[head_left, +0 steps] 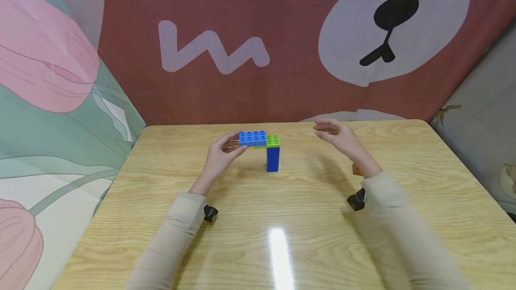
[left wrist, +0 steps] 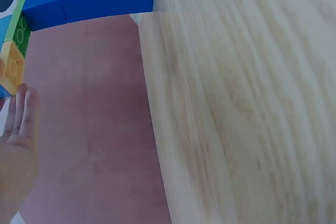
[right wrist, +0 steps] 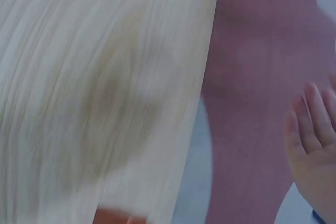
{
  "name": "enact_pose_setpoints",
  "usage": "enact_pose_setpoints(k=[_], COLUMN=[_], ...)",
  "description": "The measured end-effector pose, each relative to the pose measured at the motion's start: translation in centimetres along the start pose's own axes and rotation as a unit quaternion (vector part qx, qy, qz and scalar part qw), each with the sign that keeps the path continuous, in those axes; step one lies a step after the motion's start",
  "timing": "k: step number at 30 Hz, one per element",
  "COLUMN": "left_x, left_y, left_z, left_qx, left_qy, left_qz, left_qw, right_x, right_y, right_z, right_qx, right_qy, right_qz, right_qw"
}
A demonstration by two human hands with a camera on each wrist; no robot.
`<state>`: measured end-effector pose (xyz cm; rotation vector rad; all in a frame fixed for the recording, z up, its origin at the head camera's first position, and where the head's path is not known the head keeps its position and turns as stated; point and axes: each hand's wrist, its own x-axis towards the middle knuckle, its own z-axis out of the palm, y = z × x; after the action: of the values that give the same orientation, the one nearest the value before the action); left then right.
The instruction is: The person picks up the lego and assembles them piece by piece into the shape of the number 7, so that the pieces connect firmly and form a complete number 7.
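Note:
Near the table's far edge stands a column of dark blue bricks (head_left: pixel 273 159) with a light green brick (head_left: pixel 273 141) on it. A brighter blue eight-stud brick (head_left: pixel 252 138) sticks out leftward at the top. Under it, in the left wrist view, a yellow brick (left wrist: pixel 11 67) lies beside the green one. My left hand (head_left: pixel 219 153) pinches the overhanging left end, thumb in front and fingers behind. To the right of the column, my right hand (head_left: pixel 336 135) hovers above the table with nothing in it, its fingers loosely extended.
An orange brick (head_left: pixel 356 169) lies on the wooden table (head_left: pixel 250 209), partly hidden behind the right wrist. Each wrist wears a small black camera. Behind the table's far edge hangs a reddish-brown cloth (head_left: pixel 225 97) with a printed animal face.

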<state>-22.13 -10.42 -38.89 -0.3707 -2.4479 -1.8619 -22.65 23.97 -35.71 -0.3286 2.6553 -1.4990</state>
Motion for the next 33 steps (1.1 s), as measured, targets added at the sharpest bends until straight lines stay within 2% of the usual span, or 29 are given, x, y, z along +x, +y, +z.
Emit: enact_pose_setpoints(k=[8,14,27,33], left_x=[-0.1,-0.1,0.1,0.0], left_y=[0.1,0.2,0.0,0.0], left_z=[0.0,0.1,-0.1,-0.1], left_qx=[-0.001,0.003,-0.001,0.005], left_qy=[0.000,0.001,-0.001,-0.002], left_qz=[-0.012,-0.016,-0.022,-0.022], left_qw=[0.9999,0.9999,0.9998,0.9997], right_x=[-1.7,-2.9,-4.4,-5.0], right_y=[3.0,5.1,7.7,8.7], right_z=[-3.4,-4.8,-6.3,-6.6], right_qx=[-0.029,-0.058,-0.059,-0.071], right_qy=[-0.055,-0.059,-0.073,-0.079], right_qz=[0.048,0.067,0.093,0.084], right_qw=[0.997,0.994,0.991,0.991])
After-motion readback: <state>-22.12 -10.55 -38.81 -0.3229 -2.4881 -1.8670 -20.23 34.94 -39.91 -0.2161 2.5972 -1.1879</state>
